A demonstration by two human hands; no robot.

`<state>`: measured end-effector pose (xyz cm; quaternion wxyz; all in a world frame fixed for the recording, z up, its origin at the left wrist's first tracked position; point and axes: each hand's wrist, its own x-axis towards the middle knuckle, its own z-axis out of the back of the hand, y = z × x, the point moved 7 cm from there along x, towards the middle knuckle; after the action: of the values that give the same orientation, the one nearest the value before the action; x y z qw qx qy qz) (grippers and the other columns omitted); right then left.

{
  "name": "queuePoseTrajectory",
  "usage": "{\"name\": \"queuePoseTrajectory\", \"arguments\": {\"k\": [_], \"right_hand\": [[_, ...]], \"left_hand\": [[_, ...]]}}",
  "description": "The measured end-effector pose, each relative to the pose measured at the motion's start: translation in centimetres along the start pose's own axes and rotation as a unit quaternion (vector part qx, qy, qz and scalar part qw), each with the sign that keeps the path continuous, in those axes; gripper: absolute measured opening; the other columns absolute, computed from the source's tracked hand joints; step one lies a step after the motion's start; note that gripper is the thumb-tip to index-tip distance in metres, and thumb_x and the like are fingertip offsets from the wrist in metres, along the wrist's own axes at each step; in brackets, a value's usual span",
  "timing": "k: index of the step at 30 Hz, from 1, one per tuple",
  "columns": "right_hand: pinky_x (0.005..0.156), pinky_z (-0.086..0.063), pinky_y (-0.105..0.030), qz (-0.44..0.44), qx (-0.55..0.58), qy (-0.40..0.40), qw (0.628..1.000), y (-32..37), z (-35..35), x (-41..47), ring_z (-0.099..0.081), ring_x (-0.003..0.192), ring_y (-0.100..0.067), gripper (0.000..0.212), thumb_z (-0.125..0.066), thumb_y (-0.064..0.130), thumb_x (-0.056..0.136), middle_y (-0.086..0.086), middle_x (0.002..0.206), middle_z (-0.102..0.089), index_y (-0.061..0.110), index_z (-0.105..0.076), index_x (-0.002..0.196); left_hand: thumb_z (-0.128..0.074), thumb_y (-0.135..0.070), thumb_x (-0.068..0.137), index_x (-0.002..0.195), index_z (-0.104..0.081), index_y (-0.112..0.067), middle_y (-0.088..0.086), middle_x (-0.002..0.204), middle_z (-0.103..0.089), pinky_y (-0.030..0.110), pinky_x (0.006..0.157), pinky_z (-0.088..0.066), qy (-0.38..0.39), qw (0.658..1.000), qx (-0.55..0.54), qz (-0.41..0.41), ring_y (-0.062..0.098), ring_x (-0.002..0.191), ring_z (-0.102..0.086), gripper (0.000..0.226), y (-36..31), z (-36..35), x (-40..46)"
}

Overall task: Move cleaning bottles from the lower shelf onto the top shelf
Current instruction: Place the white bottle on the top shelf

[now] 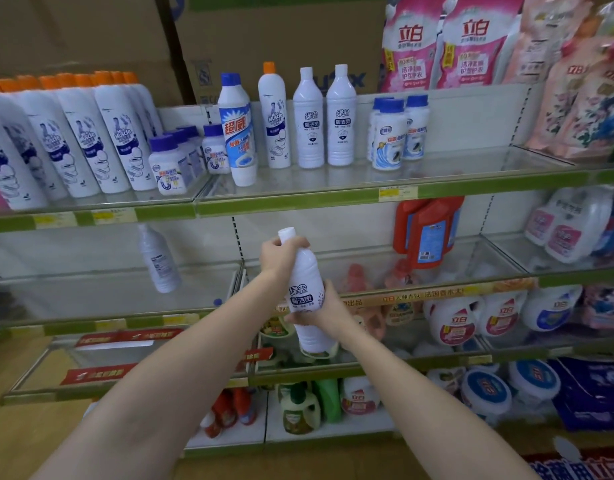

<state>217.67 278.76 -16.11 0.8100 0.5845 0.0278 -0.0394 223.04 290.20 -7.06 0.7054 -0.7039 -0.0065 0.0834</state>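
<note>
White plastic, tall and slim, the bottle (pixel 307 292) has a plain white cap, ribbing near its base and a blue-lettered label facing me. It is held in the air, tilted slightly, in front of the lower shelf (pixel 208 271) and below the top shelf (pixel 298 202). The left hand (pixel 281 256) is wrapped around its neck just under the cap; the right hand (pixel 328 306) grips its middle, fingers curled under the label. Two matching white bottles (pixel 324 119) stand upright side by side on the top shelf. Another white bottle (pixel 158 259) stands on the lower shelf to the left.
</note>
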Motion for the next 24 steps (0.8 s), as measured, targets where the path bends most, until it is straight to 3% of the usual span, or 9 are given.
{"name": "queuePoseTrajectory", "arguments": {"k": [2, 8, 12, 14, 17, 20, 24], "right_hand": [[0.092, -0.056, -0.047, 0.015, 0.007, -0.016, 1.0, 0.4, 0.5, 1.1, -0.066, 0.106, -0.013, 0.102, -0.097, 0.056, 0.04, 0.01, 0.114, -0.067, 0.03, -0.045, 0.124], [0.085, -0.054, -0.036, 0.069, 0.063, -0.049, 0.994, 5.9, 3.3, 2.8, -0.064, 0.102, -0.014, 0.083, -0.096, 0.024, 0.059, 0.006, 0.11, -0.064, 0.02, -0.042, 0.121], [0.086, -0.058, -0.041, 0.109, 0.074, -0.091, 0.987, 10.8, 5.9, 5.3, -0.066, 0.103, -0.018, 0.09, -0.098, 0.029, 0.043, 0.002, 0.112, -0.066, 0.017, -0.049, 0.118], [0.078, -0.059, -0.03, 0.136, 0.08, -0.116, 0.981, 13.3, 7.5, 6.2, -0.067, 0.1, -0.015, 0.09, -0.099, 0.026, 0.041, 0.0, 0.112, -0.067, 0.015, -0.051, 0.117], [0.066, -0.053, -0.014, 0.169, 0.13, -0.131, 0.968, 16.7, 9.6, 7.5, -0.065, 0.095, -0.009, 0.085, -0.096, 0.002, 0.053, -0.002, 0.113, -0.064, 0.012, -0.048, 0.122], [0.083, -0.058, -0.028, 0.189, 0.132, -0.146, 0.962, 19.4, 11.4, 9.5, -0.066, 0.102, -0.016, 0.089, -0.098, 0.01, 0.051, 0.003, 0.112, -0.063, 0.019, -0.046, 0.123], [0.084, -0.058, -0.029, 0.198, 0.148, -0.159, 0.956, 21.5, 13.2, 12.1, -0.067, 0.098, -0.011, 0.075, -0.097, 0.012, 0.056, 0.01, 0.102, -0.065, 0.022, -0.052, 0.116]], "left_hand": [[-0.077, -0.014, 0.069, 0.063, -0.063, -0.015, 0.005, 0.065, -0.06, 0.033, 0.065, -0.044, 0.001, 1.0, -0.014, -0.012, 0.024, 0.065, -0.055, 0.015, -1.2, -0.3, 0.4], [-0.08, -0.027, 0.06, 0.062, -0.066, -0.011, -0.002, 0.06, -0.06, 0.031, 0.063, -0.045, -0.016, 0.993, 0.011, -0.118, 0.02, 0.062, -0.054, 0.021, -7.4, -1.9, 1.6], [-0.083, -0.032, 0.062, 0.071, -0.073, -0.015, 0.0, 0.071, -0.073, 0.037, 0.071, -0.057, -0.03, 0.977, 0.013, -0.212, 0.021, 0.072, -0.07, 0.021, -13.6, -2.9, 1.7], [-0.085, -0.031, 0.066, 0.068, -0.07, -0.018, -0.003, 0.069, -0.072, 0.036, 0.07, -0.057, -0.033, 0.965, -0.009, -0.259, 0.014, 0.067, -0.067, 0.02, -16.7, -3.3, 2.1], [-0.083, -0.044, 0.07, 0.063, -0.063, -0.014, -0.003, 0.061, -0.064, 0.033, 0.06, -0.049, -0.029, 0.946, -0.018, -0.323, 0.012, 0.059, -0.057, 0.037, -20.5, -4.1, 2.5], [-0.077, -0.049, 0.077, 0.064, -0.049, -0.011, -0.002, 0.057, -0.047, 0.028, 0.056, -0.036, 0.002, 0.928, 0.008, -0.372, 0.01, 0.057, -0.044, 0.049, -23.6, -5.6, 3.3], [-0.066, -0.053, 0.085, 0.087, -0.057, -0.003, 0.015, 0.082, -0.062, 0.04, 0.069, -0.05, 0.022, 0.916, 0.049, -0.397, 0.025, 0.073, -0.059, 0.051, -25.7, -7.2, 5.8]]}}
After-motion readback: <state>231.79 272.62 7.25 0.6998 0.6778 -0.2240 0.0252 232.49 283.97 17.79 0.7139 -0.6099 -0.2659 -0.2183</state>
